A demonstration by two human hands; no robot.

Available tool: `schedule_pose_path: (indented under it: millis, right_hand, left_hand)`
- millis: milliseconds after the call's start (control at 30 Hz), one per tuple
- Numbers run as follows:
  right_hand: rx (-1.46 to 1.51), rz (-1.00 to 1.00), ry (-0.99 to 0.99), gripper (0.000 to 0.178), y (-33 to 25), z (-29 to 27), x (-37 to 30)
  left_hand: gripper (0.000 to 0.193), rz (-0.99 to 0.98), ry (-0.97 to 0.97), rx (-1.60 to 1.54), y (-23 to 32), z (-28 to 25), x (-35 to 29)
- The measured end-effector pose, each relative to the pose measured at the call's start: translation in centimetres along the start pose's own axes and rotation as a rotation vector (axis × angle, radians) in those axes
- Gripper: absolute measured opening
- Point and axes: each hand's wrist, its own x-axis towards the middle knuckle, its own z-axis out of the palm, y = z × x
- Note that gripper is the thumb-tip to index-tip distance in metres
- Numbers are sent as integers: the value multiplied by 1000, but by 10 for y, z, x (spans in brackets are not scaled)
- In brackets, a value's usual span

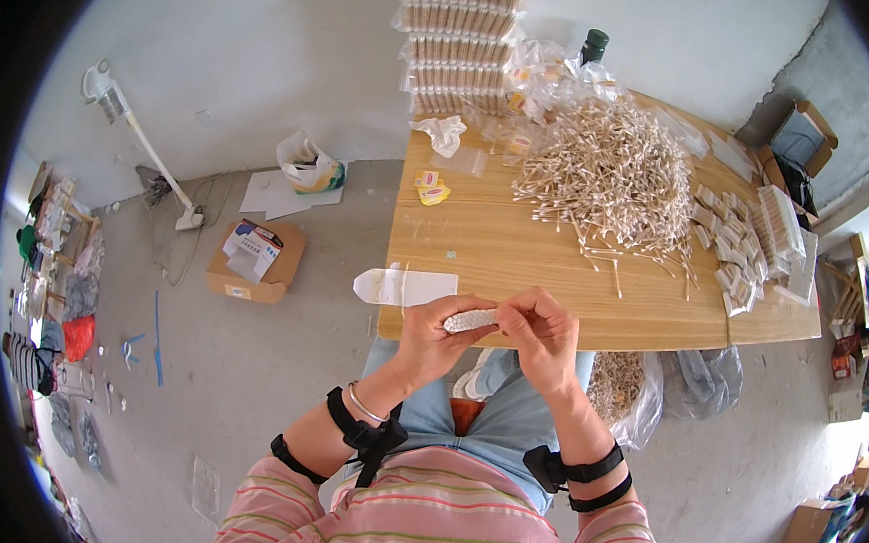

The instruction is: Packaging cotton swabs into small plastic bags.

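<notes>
My left hand (437,338) and my right hand (542,330) are together at the near edge of the wooden table (486,245). Between them they hold a small bundle of cotton swabs (471,321), its white tips pointing left; both hands' fingers pinch it. A small clear plastic bag (404,287) lies flat over the table's near left corner, just above my left hand. A large loose heap of cotton swabs (615,173) covers the far middle of the table.
Filled small packets (749,246) lie in rows at the table's right end. Stacked packs (459,39) stand at the far edge beside a dark bottle (594,44). A cardboard box (254,259) sits on the floor left. A bag of swabs (625,383) hangs under the table.
</notes>
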Motion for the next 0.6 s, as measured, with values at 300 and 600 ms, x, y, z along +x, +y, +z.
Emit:
schedule_pose_path:
  millis: [300,600]
  right_hand:
    - [-128,-155,-43,19,-17,1,2]
    - [-328,-222,-90,28,-5,-7,5]
  left_hand:
    - [22,-11,-53,6,-10,-3,-1]
    - [45,-164,-119,-195,-24,-1,-10]
